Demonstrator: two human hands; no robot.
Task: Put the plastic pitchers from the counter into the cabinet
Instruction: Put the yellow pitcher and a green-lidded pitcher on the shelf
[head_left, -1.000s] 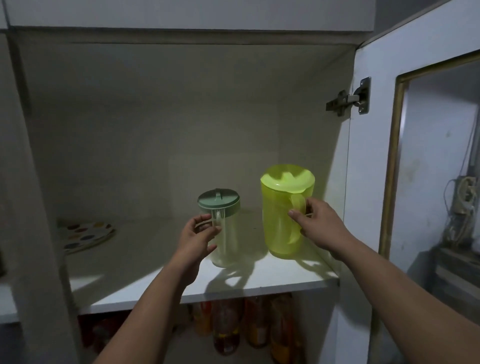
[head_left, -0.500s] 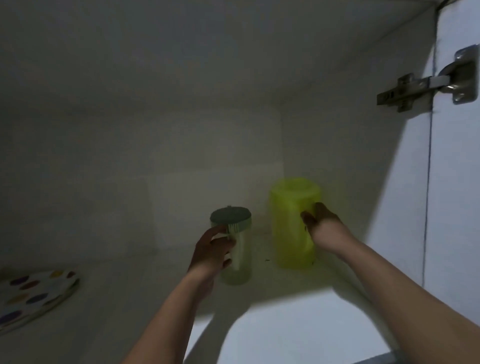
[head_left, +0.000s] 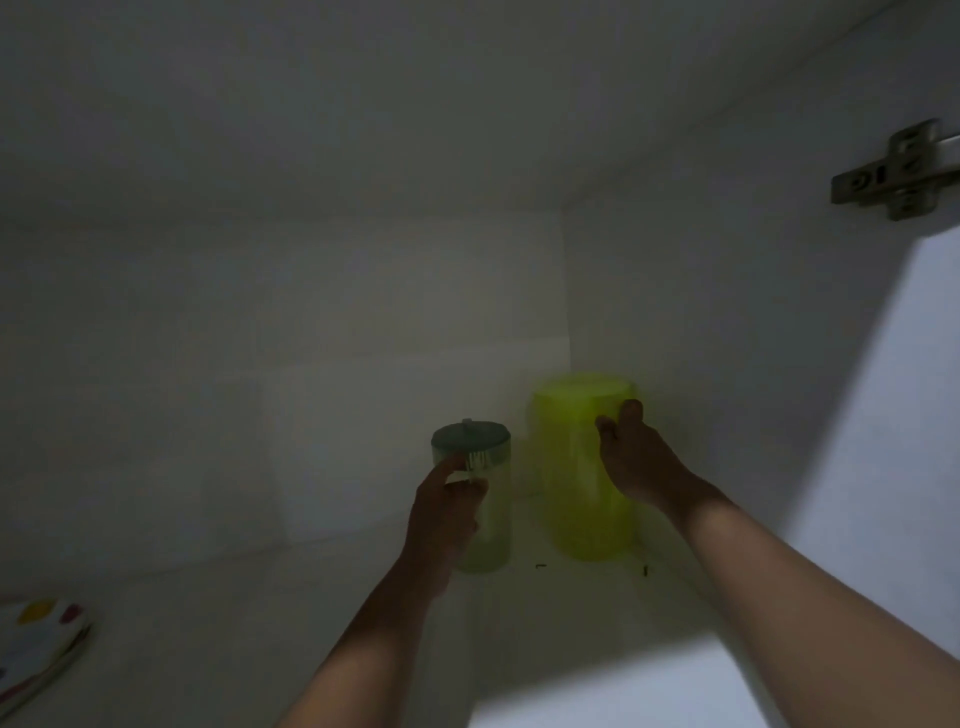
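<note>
No readable text, label, brand, number or sign anywhere: none on the translucent yellow-green plastic pitcher (head_left: 584, 483), the clear plastic pitcher with grey-green lid (head_left: 485, 499), the metal door hinge (head_left: 896, 174) or the spotted plate (head_left: 39, 642).

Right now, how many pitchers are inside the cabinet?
2: a clear pitcher with a green lid at the left hand, and a yellow pitcher in the back-right corner at the right hand.

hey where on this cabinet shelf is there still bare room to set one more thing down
Widest bare stretch: the shelf between the dotted plates at the left edge and the clear pitcher. The lit front strip is partly bare, crossed by both forearms. The back right corner is crowded: yellow pitcher, both hands on pitchers.
</note>
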